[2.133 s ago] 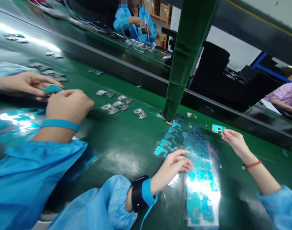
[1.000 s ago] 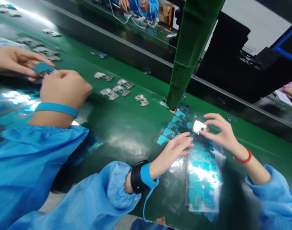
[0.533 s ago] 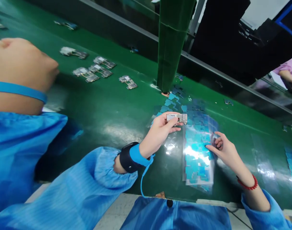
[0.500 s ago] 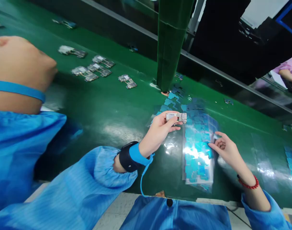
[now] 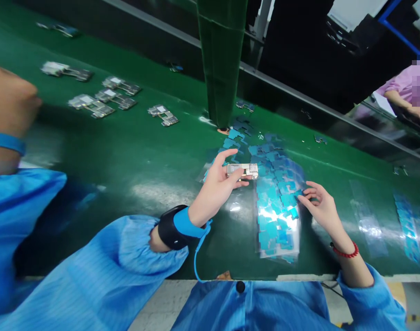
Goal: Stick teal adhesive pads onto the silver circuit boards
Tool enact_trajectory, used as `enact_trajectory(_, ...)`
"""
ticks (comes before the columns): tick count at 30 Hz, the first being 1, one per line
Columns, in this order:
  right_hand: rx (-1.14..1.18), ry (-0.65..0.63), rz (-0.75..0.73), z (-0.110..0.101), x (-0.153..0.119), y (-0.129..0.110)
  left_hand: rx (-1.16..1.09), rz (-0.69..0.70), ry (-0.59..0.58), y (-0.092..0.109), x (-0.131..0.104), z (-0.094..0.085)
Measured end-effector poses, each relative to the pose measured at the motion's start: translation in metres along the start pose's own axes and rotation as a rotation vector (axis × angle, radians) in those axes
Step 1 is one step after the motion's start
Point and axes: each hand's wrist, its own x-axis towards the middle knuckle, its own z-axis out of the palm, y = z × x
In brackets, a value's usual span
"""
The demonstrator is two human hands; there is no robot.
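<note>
Left hand (image 5: 212, 186) outstretched, fingers clamped on board (image 5: 252, 169); right hand (image 5: 322, 205) curled by blue pieces (image 5: 288, 186) (grip unclear)

No text, label, brand or number can be read; any fine print is probably too small.

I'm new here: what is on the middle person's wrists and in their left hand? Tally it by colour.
Black band: 1
Blue strap: 1
Red bracelet: 1
Silvery board in left hand: 1
Total: 4
</note>
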Motion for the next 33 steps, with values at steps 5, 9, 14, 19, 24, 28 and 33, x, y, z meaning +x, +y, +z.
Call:
enact_trajectory(5, -0.097, 0.047, -0.025, 0.001, -0.008, -0.001, 0.048, 0.003, -0.046, 0.000, -0.002, 0.001)
enact_trajectory(9, -0.170, 0.098, -0.023, -0.008, -0.008, 0.013, 0.061, -0.004, -0.050, -0.001, -0.001, 0.000)
enact_trajectory(14, -0.215, 0.153, 0.005, -0.031, -0.015, 0.039, 0.084, 0.003, -0.065, -0.003, -0.001, -0.002)
enact_trajectory(19, -0.183, 0.220, 0.056, -0.037, -0.022, 0.053, 0.103, -0.009, -0.068, -0.002, -0.003, -0.003)
enact_trajectory(24, -0.160, 0.386, 0.121, -0.030, -0.022, 0.053, 0.129, -0.007, -0.103, -0.005, -0.004, -0.001)
enact_trajectory(28, -0.044, 0.462, 0.091, -0.036, -0.018, 0.039, 0.132, 0.014, -0.151, -0.005, -0.004, -0.001)
enact_trajectory(33, 0.121, 0.441, -0.001, -0.037, -0.016, -0.013, 0.207, 0.003, -0.285, -0.004, -0.010, 0.005)
